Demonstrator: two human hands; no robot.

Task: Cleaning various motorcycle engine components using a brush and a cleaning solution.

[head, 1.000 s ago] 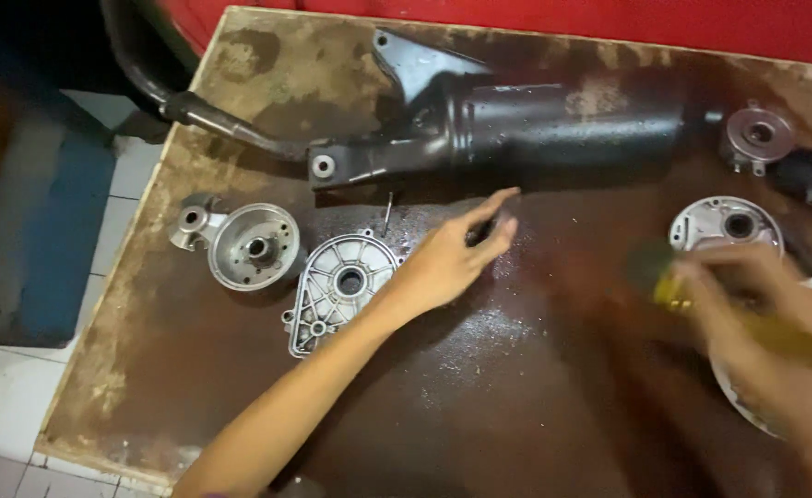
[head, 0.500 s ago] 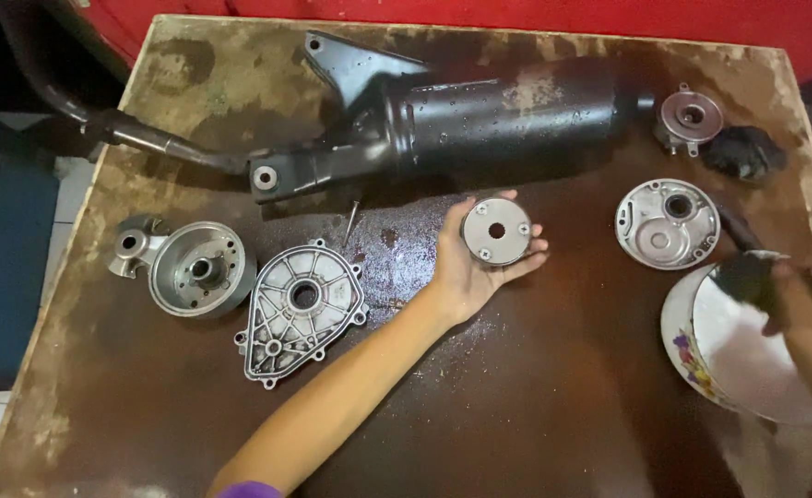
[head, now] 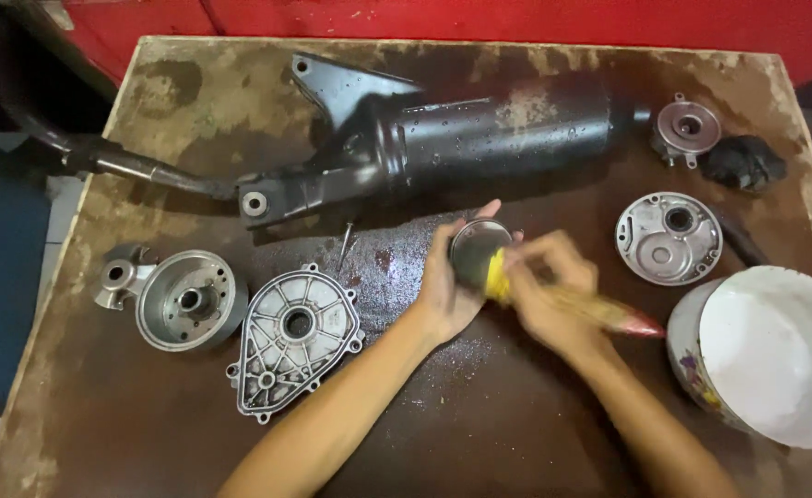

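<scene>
The left hand (head: 450, 281) is cupped around a small round metal disc (head: 478, 247), fingers curled behind its rim, holding it just above the middle of the desk (head: 516, 433). The right hand (head: 546, 295) is closed about the handle of a brush (head: 599, 312), its yellow bristle end pressed against the lower edge of the disc; the brush is blurred, so finer detail of it cannot be told. Just beside the right forearm, at the right edge of the desk, stands a white bowl (head: 775, 355) with a flowered outside. Above that bowl lies a round silver housing cover (head: 669, 238), and farther back a smaller round metal part (head: 689, 129) sits next to a black lump (head: 745, 162). Across the back of the desk lies a long black exhaust silencer (head: 480, 138), wet with droplets, its pipe running off the left edge. Left of the left forearm lies a teardrop-shaped ribbed engine cover (head: 295, 337), and near it, toward the left edge, a round silver drum-shaped part (head: 189, 300) touches a small silver fitting (head: 118, 277). A thin nail (head: 345, 244) lies between the silencer and the ribbed cover.
</scene>
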